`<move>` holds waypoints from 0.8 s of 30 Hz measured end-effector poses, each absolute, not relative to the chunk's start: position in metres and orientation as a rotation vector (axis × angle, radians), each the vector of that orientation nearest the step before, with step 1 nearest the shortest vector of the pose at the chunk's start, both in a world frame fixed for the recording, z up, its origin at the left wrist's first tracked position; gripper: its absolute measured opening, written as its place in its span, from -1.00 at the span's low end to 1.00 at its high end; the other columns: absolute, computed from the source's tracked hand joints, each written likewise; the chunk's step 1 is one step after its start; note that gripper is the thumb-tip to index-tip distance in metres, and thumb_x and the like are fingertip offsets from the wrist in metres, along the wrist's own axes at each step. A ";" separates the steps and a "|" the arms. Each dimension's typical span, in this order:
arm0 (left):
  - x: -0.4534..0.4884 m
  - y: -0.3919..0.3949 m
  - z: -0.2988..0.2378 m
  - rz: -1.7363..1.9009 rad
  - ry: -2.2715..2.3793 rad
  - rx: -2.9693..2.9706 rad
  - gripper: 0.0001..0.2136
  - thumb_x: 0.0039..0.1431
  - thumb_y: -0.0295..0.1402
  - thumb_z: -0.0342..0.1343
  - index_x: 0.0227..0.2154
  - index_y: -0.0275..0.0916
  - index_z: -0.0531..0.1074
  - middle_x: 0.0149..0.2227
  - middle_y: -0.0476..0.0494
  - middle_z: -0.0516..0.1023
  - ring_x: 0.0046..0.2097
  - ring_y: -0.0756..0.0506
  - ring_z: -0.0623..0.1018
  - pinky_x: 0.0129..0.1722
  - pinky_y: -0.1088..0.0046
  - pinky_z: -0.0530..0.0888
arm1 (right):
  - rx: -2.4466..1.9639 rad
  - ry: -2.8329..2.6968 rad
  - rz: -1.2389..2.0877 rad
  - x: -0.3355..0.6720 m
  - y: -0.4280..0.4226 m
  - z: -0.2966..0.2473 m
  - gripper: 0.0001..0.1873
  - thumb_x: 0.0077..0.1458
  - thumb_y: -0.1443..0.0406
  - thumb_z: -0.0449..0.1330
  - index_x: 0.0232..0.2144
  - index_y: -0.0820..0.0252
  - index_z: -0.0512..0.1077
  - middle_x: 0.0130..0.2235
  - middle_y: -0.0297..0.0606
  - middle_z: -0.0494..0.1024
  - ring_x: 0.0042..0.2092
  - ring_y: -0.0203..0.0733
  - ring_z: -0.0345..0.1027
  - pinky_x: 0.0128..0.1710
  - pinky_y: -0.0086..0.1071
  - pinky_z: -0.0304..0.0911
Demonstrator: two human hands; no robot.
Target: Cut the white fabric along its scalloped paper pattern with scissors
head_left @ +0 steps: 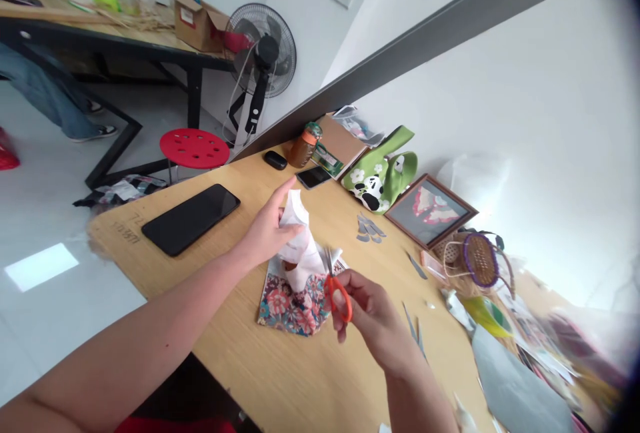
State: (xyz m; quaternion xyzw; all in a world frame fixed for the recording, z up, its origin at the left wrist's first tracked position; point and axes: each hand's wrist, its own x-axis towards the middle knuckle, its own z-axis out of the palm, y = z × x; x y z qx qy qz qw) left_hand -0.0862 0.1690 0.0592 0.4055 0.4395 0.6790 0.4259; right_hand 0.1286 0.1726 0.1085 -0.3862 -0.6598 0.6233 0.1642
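My left hand (275,225) pinches a piece of white fabric (300,243) between thumb and fingers and holds it up above the table. Under it lies a floral-print fabric (293,310) with blue, red and pink flowers. Orange-handled scissors (345,303) are in my right hand (363,306), fingers wrapped round the loops. Their blades point up and away, just right of the white fabric; whether they touch it I cannot tell. Several small grey cut pieces (370,228) are spread on the wooden table (310,383) beyond my right hand.
A large black phone (191,218) lies at the left, with a smaller phone (313,177) and a black case (275,160) farther back. Along the wall stand a jar (305,146), a green panda bag (383,176), a framed butterfly (430,210) and a small basket (480,260). Other scissors (415,330) lie at right.
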 end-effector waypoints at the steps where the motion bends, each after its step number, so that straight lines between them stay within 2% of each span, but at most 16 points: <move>1: -0.089 0.169 0.059 1.730 1.137 1.061 -0.13 0.03 -0.50 0.21 0.36 -0.02 -0.11 -0.51 0.10 0.39 -0.49 0.02 0.37 -0.44 0.51 0.37 | -1.075 -1.906 1.776 0.126 0.180 0.111 -0.55 -0.03 -0.02 0.36 -0.44 0.24 0.37 -0.56 -0.40 0.38 -0.56 -0.40 0.29 -0.61 -0.53 0.31; 4: -0.096 0.170 0.057 1.792 1.222 1.165 -0.10 0.07 -0.50 0.19 0.36 0.06 -0.19 -0.55 0.13 0.34 -0.52 0.03 0.30 -0.46 0.53 0.34 | -1.013 -1.991 1.765 0.115 0.203 0.118 -0.56 -0.04 -0.01 0.36 -0.43 0.24 0.39 -0.53 -0.37 0.41 -0.54 -0.38 0.32 -0.59 -0.51 0.32; 8: -0.105 0.174 0.052 1.770 1.254 1.242 -0.20 0.10 -0.48 0.16 0.34 0.05 -0.05 -0.44 0.07 0.43 -0.50 0.04 0.28 -0.47 0.56 0.32 | -0.919 -2.091 1.753 0.094 0.229 0.125 -0.56 -0.05 -0.02 0.36 -0.43 0.24 0.40 -0.47 -0.34 0.46 -0.54 -0.37 0.32 -0.58 -0.49 0.32; 11: -0.110 0.176 0.050 1.737 1.280 1.242 -0.28 0.10 -0.48 0.14 0.32 -0.02 0.06 -0.42 0.06 0.41 -0.49 0.06 0.23 -0.49 0.59 0.27 | -0.865 -2.099 1.756 0.082 0.237 0.125 -0.56 -0.04 -0.02 0.35 -0.44 0.24 0.39 -0.50 -0.35 0.45 -0.54 -0.37 0.32 -0.57 -0.49 0.32; 17: -0.113 0.176 0.052 1.668 1.364 1.183 -0.27 0.06 -0.49 0.14 0.31 -0.10 0.10 -0.50 0.12 0.31 -0.53 0.08 0.12 -0.53 0.60 0.20 | -0.959 -2.135 1.808 0.074 0.237 0.113 -0.51 -0.07 -0.06 0.35 -0.43 0.25 0.38 -0.53 -0.39 0.41 -0.56 -0.39 0.30 -0.60 -0.51 0.29; 24: -0.114 0.180 0.047 1.630 1.312 1.075 -0.26 0.02 -0.46 0.19 0.30 -0.10 0.13 -0.53 0.13 0.28 -0.55 0.09 0.16 -0.56 0.60 0.16 | -0.983 -2.236 1.921 0.085 0.250 0.106 -0.52 -0.08 -0.03 0.37 -0.41 0.25 0.39 -0.47 -0.35 0.46 -0.54 -0.40 0.28 -0.60 -0.52 0.25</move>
